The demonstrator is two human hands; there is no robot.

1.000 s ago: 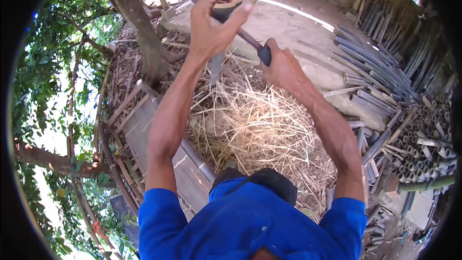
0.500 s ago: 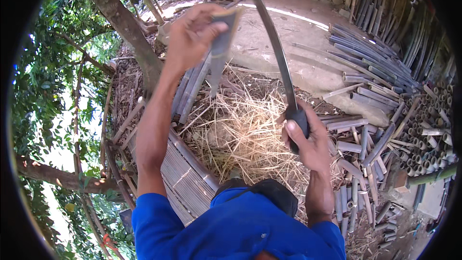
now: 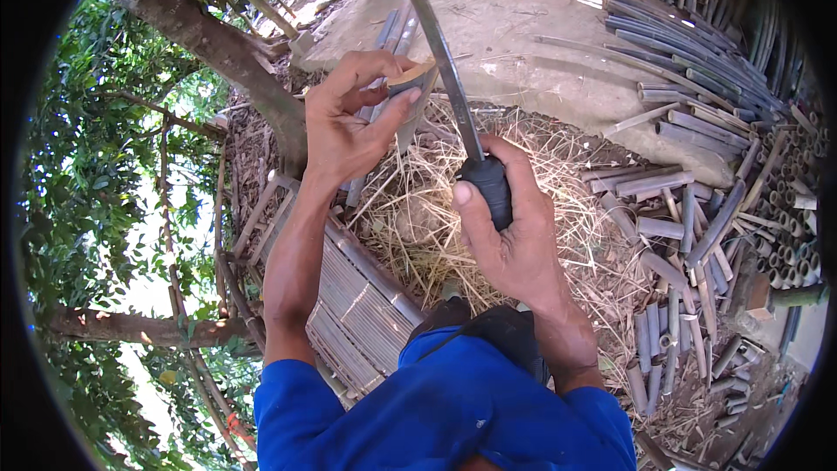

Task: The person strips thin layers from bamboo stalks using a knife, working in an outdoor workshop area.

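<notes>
Left hand point(image 3: 350, 122), half-curled, pinches curved grey bamboo piece point(image 3: 422, 82). Right hand point(image 3: 520, 240), nearer, encloses black handle point(image 3: 490, 187) of long metal knife point(image 3: 445, 61).

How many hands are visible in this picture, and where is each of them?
2. The left hand, left of the upper middle, holds a bamboo piece. The right hand, right of the centre, grips the knife by its black handle.

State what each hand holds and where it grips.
Right hand: machete, by its black handle. Left hand: split bamboo piece, near its upper end, between thumb and fingers.
</notes>
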